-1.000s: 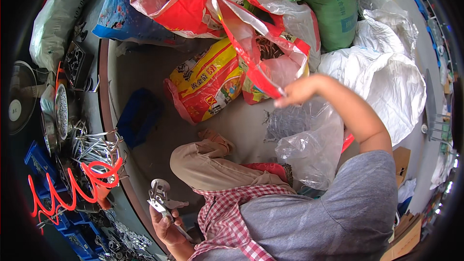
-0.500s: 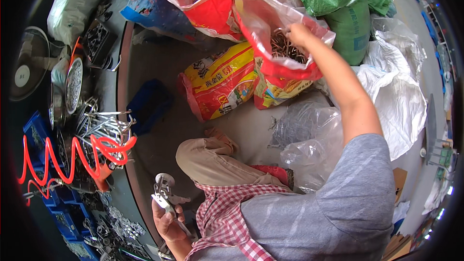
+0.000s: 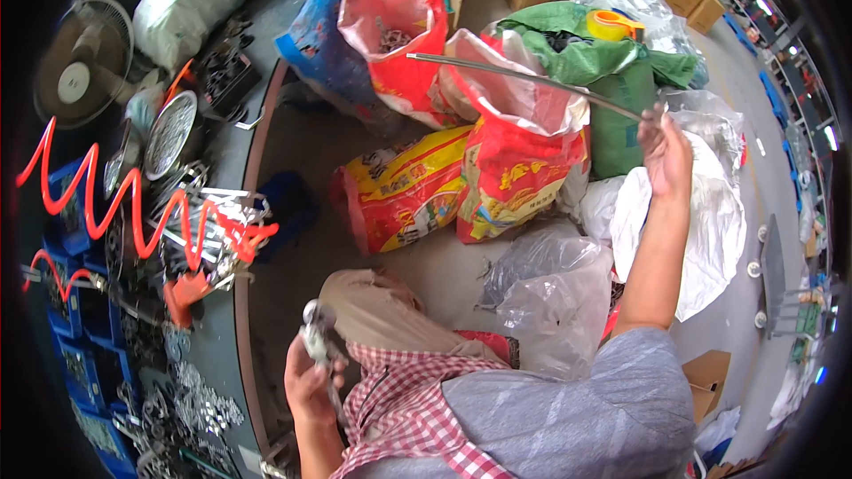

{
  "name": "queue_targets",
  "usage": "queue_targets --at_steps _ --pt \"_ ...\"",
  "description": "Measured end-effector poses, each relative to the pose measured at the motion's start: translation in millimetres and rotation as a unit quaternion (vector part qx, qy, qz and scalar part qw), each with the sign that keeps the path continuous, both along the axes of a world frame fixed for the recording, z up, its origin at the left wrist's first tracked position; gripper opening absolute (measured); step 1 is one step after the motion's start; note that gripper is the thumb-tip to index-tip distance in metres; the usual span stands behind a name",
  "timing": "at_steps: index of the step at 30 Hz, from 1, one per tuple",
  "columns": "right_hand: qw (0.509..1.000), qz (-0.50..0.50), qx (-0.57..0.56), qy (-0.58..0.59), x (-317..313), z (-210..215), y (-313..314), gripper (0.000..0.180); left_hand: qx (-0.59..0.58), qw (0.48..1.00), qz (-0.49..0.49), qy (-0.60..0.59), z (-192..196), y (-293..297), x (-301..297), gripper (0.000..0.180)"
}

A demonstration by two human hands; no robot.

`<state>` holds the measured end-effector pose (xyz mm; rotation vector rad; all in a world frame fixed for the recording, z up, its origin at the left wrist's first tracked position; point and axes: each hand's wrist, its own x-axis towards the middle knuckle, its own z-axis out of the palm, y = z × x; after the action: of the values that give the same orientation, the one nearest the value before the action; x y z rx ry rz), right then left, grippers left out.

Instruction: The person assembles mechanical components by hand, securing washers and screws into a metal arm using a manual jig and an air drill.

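Note:
My right hand is raised at the right and closed around one end of a long thin metal rod. The rod reaches left across the mouth of an open red sack, above its white lining. Near my lap, my left hand grips a shiny metal fitting with a rounded top and a narrow arm pointing down; its exact kind is hard to make out. Another red sack holding metal parts stands behind, and a yellow-and-red sack lies on its side.
At the left, a workbench carries loose metal parts, blue bins, a coiled red air hose and a fan. A green sack with an orange tape roll, and clear plastic bags, are at the right.
My right hand has come out of the red sack, moving right and lower in view, with the metal rod now in it. My left hand still grips the fitting, now turned differently. The view has shifted.

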<state>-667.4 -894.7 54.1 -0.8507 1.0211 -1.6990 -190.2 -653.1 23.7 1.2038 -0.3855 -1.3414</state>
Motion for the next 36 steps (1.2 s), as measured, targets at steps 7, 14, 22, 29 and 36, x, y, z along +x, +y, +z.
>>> queue_targets --at_steps 7,14,22,29,36 --pt "0.965 0.199 0.086 -0.145 122.8 -23.9 72.4 0.020 -0.061 0.996 0.045 0.042 4.8 -47.5 0.9 0.053" --pt "0.891 0.417 0.135 -0.118 230.8 -34.4 137.1 0.015 -0.182 0.885 0.218 0.369 -0.1 -14.7 26.6 0.023" --pt "0.491 0.818 0.147 -0.261 264.4 -41.5 138.8 0.080 -0.271 0.865 0.244 0.346 1.7 55.1 58.8 0.020" --pt "0.361 0.912 0.194 -0.021 404.3 5.2 200.8 0.064 -0.237 0.899 0.356 0.096 36.9 109.1 72.0 0.041" --pt "0.605 0.706 -0.278 0.243 437.2 -4.2 265.0 0.021 -0.199 0.862 0.439 -0.155 57.7 207.0 88.6 0.049"
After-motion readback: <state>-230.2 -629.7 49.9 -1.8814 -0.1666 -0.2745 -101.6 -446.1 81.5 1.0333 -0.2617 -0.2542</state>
